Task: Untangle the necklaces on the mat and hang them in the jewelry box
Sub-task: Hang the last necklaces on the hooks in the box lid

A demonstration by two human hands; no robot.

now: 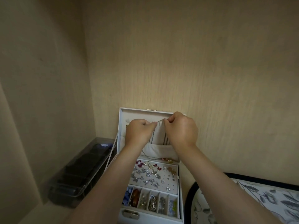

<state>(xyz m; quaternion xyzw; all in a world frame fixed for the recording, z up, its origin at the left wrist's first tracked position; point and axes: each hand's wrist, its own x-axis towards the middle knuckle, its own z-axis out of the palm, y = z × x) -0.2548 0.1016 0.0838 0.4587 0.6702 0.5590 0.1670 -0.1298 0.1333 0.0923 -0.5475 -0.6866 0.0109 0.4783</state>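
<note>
A thin necklace (159, 121) is being held up in front of the raised lid (137, 113) of the jewelry box (153, 220), close to the lid's top edge. The left hand (139, 132) is pinching the chain between thumb and curled fingers. The right hand (181, 130) is pinching it a little further along, so a short stretch is running taut between the two hands. The rest of the chain is hanging down below the left hand, over the cloth pocket (158, 151) at the bottom of the lid. Other chains (165, 138) are hanging inside the lid just beside it; whether the held one is on a hook, I cannot tell.

Below the lid, the box's tray is showing a panel of earrings (150, 173) and a row of small compartments (145, 199) holding beads and rings. The box is standing against a beige wall (178, 62). A dark plastic case (77, 173) is lying to its left, and a round flower-printed mat (267, 199) is lying to its right.
</note>
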